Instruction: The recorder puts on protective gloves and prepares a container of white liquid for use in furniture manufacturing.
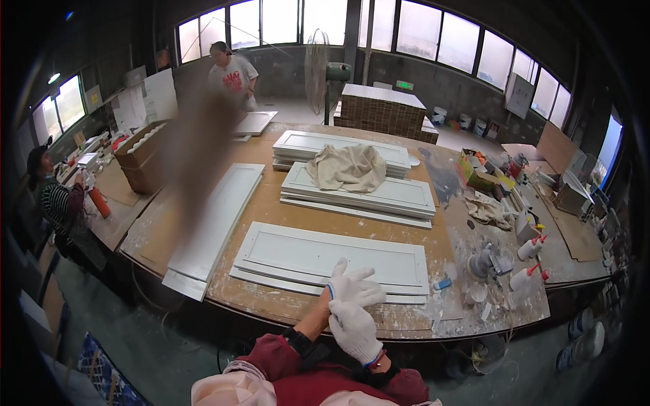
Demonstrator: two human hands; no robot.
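My left hand [357,287], in a white knit work glove, stretches its fingers apart over the near right end of a white panel [325,254] with a recessed centre. It holds nothing. My right hand [355,331], gloved alike, crosses in front and is closed at the left glove's cuff, by the wrist. Its fingertips are partly hidden. The near panel lies on another white panel, its edge showing below. Behind them stand two stacks of similar panels [393,197], with a crumpled beige cloth [349,168] on top. More long white panels [220,220] lie to the left.
At right on the worktable [271,308] are a sander [479,265], a blue block [443,283] and white squeeze bottles with red caps [529,249]. One person [233,74] stands beyond the table, another [61,203] at far left. A brown smear blurs the view's left middle.
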